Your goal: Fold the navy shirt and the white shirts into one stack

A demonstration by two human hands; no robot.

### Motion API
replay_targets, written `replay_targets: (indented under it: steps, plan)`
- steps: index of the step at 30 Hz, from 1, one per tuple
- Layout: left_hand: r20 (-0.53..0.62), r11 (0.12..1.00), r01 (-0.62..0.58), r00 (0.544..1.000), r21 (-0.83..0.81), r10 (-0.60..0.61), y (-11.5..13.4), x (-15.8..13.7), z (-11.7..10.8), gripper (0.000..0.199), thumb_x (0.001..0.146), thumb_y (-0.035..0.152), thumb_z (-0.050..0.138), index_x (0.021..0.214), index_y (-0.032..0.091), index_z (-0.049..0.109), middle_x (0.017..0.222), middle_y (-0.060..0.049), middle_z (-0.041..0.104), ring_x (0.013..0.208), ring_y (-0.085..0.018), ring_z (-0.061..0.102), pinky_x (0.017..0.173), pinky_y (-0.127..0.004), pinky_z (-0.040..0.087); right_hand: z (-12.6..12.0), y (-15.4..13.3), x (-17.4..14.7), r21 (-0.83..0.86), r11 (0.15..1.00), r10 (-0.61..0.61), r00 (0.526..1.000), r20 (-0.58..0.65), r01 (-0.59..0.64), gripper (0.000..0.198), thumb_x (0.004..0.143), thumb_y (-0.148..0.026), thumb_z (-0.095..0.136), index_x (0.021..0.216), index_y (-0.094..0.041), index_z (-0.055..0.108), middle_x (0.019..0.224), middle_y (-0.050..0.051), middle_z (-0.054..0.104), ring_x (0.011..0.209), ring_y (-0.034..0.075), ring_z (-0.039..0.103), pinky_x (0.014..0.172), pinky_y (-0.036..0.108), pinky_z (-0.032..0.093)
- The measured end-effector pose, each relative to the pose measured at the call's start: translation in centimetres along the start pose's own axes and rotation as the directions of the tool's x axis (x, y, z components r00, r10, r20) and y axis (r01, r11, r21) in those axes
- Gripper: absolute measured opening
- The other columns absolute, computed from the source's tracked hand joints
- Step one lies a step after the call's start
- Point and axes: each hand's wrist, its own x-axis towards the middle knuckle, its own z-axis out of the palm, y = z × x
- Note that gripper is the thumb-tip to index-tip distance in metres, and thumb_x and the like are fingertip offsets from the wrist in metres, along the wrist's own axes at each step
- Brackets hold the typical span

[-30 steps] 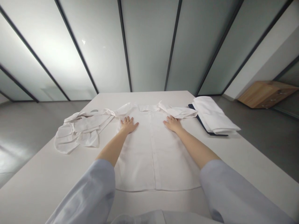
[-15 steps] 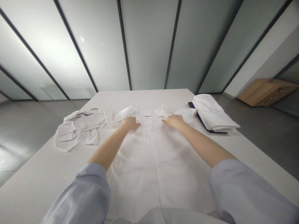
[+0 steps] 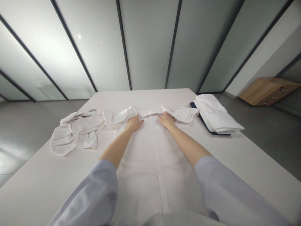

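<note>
A white button-up shirt [image 3: 150, 157] lies spread on the table with its row of buttons running up the middle and its bunched far end away from me. My left hand [image 3: 134, 123] rests flat on the cloth left of the buttons, thumb stretched out toward them. On the other side of the button strip, my right hand [image 3: 166, 120] lies on the shirt with its fingers extended near the far edge. Neither hand grips the fabric.
Rumpled white cloth [image 3: 81, 130] lies at the table's left. At the right, folded white garments [image 3: 215, 114] sit on a dark flat board [image 3: 208, 128]. The white table [image 3: 30, 188] ends before frosted glass panels; a wooden cabinet [image 3: 268, 91] stands beyond.
My right hand has moved left, closer to the button strip, and its fingers now point away from me. My left hand has turned and its fingers have straightened onto the cloth.
</note>
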Motion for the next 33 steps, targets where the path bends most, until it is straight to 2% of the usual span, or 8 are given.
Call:
replay_targets:
  steps: [3, 6, 9, 13, 16, 21, 27, 33]
  plan:
    - [-0.04, 1.0, 0.019, 0.999, 0.022, -0.018, 0.0, 0.2, -0.7, 0.063, 0.094, 0.049, 0.037, 0.148, 0.017, 0.033, 0.135, -0.016, 0.058, 0.126, -0.03, 0.052, 0.103, -0.039, 0.037, -0.4, -0.1, 1.0, 0.053, 0.998, 0.02, 0.999, -0.025, -0.019, 0.058, 0.091, -0.037, 0.045, 0.142, -0.011, 0.039, 0.124, 0.018, 0.063, 0.117, 0.031, 0.058, 0.096, 0.04, 0.043]
    - [-0.045, 0.998, -0.034, 0.998, 0.056, 0.036, 0.3, 0.9, -1.2, 0.068, 0.089, 0.041, 0.047, 0.152, 0.023, 0.03, 0.134, -0.012, 0.058, 0.124, -0.03, 0.053, 0.104, -0.041, 0.038, -0.8, -0.1, 1.7, 0.022, 0.994, -0.108, 0.994, -0.01, 0.109, 0.054, 0.087, -0.029, 0.05, 0.14, -0.018, 0.047, 0.128, 0.014, 0.062, 0.12, 0.028, 0.056, 0.097, 0.035, 0.043]
    - [0.017, 1.0, -0.022, 1.0, 0.013, 0.022, 0.7, 2.1, -1.3, 0.054, 0.088, 0.032, 0.047, 0.141, 0.027, 0.05, 0.126, -0.009, 0.065, 0.117, -0.028, 0.059, 0.099, -0.039, 0.043, -1.1, -0.4, 2.4, 0.005, 0.981, -0.192, 0.979, 0.073, 0.192, 0.038, 0.086, -0.023, 0.049, 0.119, -0.02, 0.067, 0.12, 0.011, 0.068, 0.112, 0.024, 0.061, 0.093, 0.029, 0.044]
    - [0.058, 0.99, 0.092, 0.995, -0.107, -0.086, 1.0, 4.3, -1.7, 0.033, 0.087, 0.028, 0.049, 0.109, 0.02, 0.073, 0.109, -0.011, 0.073, 0.105, -0.027, 0.065, 0.087, -0.036, 0.051, -1.7, -1.6, 4.1, 0.042, 0.994, -0.109, 0.987, 0.119, 0.104, 0.031, 0.083, -0.021, 0.052, 0.104, -0.016, 0.074, 0.106, 0.012, 0.073, 0.102, 0.024, 0.066, 0.086, 0.027, 0.047]
    - [-0.021, 0.964, 0.087, 0.995, -0.253, -0.096, 1.0, 5.8, -2.2, 0.044, 0.088, 0.029, 0.051, 0.129, 0.019, 0.062, 0.12, -0.012, 0.068, 0.109, -0.026, 0.064, 0.092, -0.035, 0.049, -2.1, -2.6, 5.4, 0.178, 0.977, -0.127, 0.991, 0.034, 0.119, 0.045, 0.087, -0.023, 0.048, 0.128, -0.015, 0.062, 0.124, 0.011, 0.066, 0.115, 0.022, 0.061, 0.093, 0.027, 0.046]
    - [-0.132, 0.965, -0.002, 0.991, -0.262, -0.034, 0.7, 6.2, -2.2, 0.082, 0.085, 0.035, 0.057, 0.155, 0.018, 0.018, 0.161, -0.015, 0.02, 0.143, -0.028, 0.032, 0.112, -0.039, 0.034, -1.6, -3.5, 5.5, 0.236, 0.933, -0.276, 0.961, -0.014, 0.272, 0.075, 0.087, -0.026, 0.051, 0.155, -0.017, 0.021, 0.155, 0.009, 0.036, 0.14, 0.019, 0.036, 0.108, 0.031, 0.037]
    - [0.041, 0.995, -0.042, 0.998, -0.091, 0.046, 1.1, 2.7, -0.4, 0.067, 0.09, 0.042, 0.046, 0.15, 0.016, 0.032, 0.158, -0.013, 0.028, 0.145, -0.026, 0.027, 0.116, -0.038, 0.026, 0.2, -3.0, 2.2, 0.056, 0.912, -0.41, 0.908, 0.083, 0.407, 0.058, 0.089, -0.027, 0.052, 0.144, -0.017, 0.042, 0.149, 0.011, 0.044, 0.137, 0.024, 0.04, 0.111, 0.035, 0.033]
    - [0.106, 0.996, 0.064, 0.992, 0.066, -0.071, -1.2, 0.1, -0.1, 0.072, 0.091, 0.063, 0.032, 0.149, 0.02, 0.034, 0.16, -0.015, 0.024, 0.146, -0.033, 0.023, 0.115, -0.05, 0.023, 0.1, 1.6, 0.6, -0.094, 0.969, -0.211, 0.966, 0.152, 0.227, 0.058, 0.094, -0.052, 0.042, 0.139, -0.017, 0.048, 0.15, 0.018, 0.041, 0.138, 0.033, 0.037, 0.111, 0.046, 0.029]
